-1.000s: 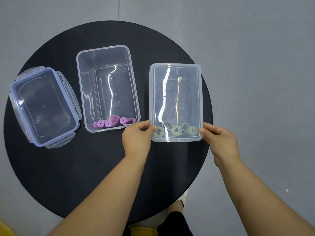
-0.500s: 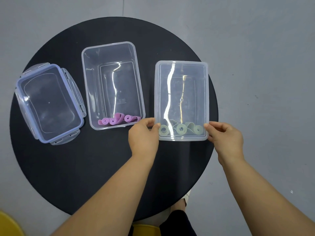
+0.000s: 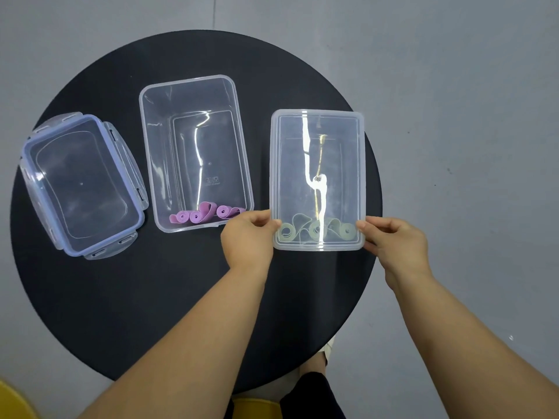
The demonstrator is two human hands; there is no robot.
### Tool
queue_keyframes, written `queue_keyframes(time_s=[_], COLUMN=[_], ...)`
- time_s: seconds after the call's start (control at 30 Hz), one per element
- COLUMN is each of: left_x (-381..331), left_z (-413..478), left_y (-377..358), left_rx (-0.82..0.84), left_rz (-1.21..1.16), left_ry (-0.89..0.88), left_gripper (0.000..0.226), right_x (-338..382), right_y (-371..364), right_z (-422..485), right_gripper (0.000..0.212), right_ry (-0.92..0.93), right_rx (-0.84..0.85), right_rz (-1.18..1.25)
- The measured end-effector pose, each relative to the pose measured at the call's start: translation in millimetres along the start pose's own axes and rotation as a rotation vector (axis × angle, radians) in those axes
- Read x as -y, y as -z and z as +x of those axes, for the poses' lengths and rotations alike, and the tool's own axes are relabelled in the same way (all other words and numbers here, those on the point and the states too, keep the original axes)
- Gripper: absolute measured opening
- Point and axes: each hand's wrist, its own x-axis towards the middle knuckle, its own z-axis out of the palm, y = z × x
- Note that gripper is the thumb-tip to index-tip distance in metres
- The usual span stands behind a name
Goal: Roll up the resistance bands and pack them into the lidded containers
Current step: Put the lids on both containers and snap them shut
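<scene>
Round black tabletop (image 3: 151, 297) carries all; right container (image 3: 317, 182) sits at its right edge, flat clear lid (image 3: 320, 120) laid over it, green bands (image 3: 314, 232) rolled and lying inside at the near end; judged nearly done, cannot tell if the lid is pressed home.

Middle container (image 3: 193, 140) stands open; purple bands (image 3: 205, 215) rolled inside against its near wall, tails loose; closing it is left to do. Blue-rimmed clip lid (image 3: 81, 186) lies apart at the left, probably its cover.

Left hand (image 3: 246, 240) and right hand (image 3: 396, 241) each pinch a near corner of the right container; thumb on top, fingers (image 3: 258, 219) curled.

Writing: small embossed mark (image 3: 212, 180) on the middle container's floor, unreadable; no brand or label made out.
</scene>
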Motion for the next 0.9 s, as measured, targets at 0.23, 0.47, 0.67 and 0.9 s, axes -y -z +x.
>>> queue_keyframes(time_s=[0.23,0.47,0.67,0.9], left_x=[-17.3,-81.0,-101.7,-100.9], left_z=[-8.0,42.7,84.0,78.5], left_y=[5.1,-19.1,-38.2,-42.9], left_rx=[0.058,0.056,0.097,0.097], left_rz=[0.314,0.405,0.082,-0.365], left_ry=[-0.223,-0.335,-0.151,0.198], left_gripper=[0.021,0.041,0.028,0.028], right_x=[19.5,80.0,90.9,87.4], right_y=[-2.2,-37.3,-55.4,-60.7], right_z=[19.7,66.1,92.2,94.1], right_gripper=[0.039,0.032,0.035,0.029], right_ry=[0.04,0.288,0.327,0.251], right_rx=[0.161,0.064,0.01,-0.005], right_rz=[-0.188,-0.192,-0.169,0.112])
